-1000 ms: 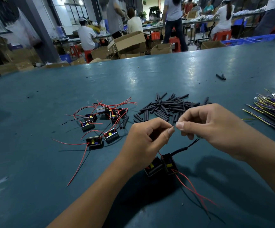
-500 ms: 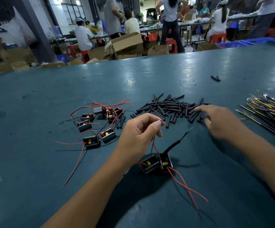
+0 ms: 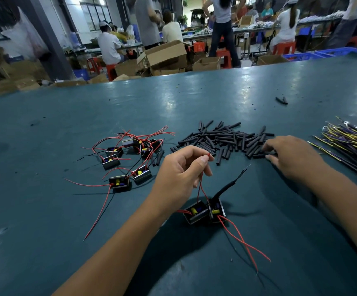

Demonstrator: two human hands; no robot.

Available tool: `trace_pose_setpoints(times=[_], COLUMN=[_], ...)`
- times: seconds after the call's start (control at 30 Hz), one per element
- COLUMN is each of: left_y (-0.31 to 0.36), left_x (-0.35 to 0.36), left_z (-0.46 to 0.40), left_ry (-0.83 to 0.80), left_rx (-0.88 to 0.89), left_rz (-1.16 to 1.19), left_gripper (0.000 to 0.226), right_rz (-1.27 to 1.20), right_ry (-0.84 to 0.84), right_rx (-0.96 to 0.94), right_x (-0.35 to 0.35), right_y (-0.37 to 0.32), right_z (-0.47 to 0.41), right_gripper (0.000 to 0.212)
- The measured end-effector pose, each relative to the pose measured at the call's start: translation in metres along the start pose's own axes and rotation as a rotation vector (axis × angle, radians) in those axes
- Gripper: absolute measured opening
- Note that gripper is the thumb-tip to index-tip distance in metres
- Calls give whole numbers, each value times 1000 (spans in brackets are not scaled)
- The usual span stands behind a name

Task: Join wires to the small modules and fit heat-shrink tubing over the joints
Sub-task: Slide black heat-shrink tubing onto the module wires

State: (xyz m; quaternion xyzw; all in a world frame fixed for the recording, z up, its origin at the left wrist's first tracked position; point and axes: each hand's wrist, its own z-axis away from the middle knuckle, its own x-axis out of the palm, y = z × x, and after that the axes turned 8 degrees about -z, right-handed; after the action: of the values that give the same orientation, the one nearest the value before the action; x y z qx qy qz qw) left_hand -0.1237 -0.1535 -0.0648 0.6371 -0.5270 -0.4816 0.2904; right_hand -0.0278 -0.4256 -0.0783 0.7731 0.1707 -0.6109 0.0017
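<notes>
My left hand [image 3: 184,169] pinches the stripped ends of red wires [image 3: 203,189] that rise from two small black modules [image 3: 204,211] on the teal table. A black wire with heat-shrink tubing on it [image 3: 228,186] sticks up from the right module. My right hand [image 3: 290,154] reaches into the right edge of the pile of black heat-shrink tubing pieces [image 3: 226,139], fingertips on a piece; whether it grips one I cannot tell. Long red wires [image 3: 243,244] trail from the modules toward me.
Several more modules with red and black wires [image 3: 128,159] lie to the left. A bundle of yellow and purple wires [image 3: 352,144] lies at the right edge. Two stray tubing pieces [image 3: 281,100] sit farther back. People work at benches beyond the table.
My right hand let go of the wire ends and moved right to the tubing pile. My left hand kept hold of the red wires and stayed above the two modules.
</notes>
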Motion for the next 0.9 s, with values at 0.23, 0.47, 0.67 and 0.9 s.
trace_pose_setpoints(times=[0.23,0.47,0.67,0.9], left_y=[-1,-2,-5,-4], left_x=[-1,-1,0,3], left_z=[0,-1,-2,-4], left_ry=[-17,-34,-45,-45], left_rx=[-22,-16,10,17], left_rz=[17,26,3,-19], left_gripper=[15,13,12,16], right_rz=[-350,-904,-1510,-1603], right_ry=[111,330,246,146], right_rx=[-42,-158,-136,-142], right_x=[-12,-39,-50,-38], right_y=[-9,-49,-73,-92], right_z=[6,16,27,34], right_gripper=[4,12,9,15])
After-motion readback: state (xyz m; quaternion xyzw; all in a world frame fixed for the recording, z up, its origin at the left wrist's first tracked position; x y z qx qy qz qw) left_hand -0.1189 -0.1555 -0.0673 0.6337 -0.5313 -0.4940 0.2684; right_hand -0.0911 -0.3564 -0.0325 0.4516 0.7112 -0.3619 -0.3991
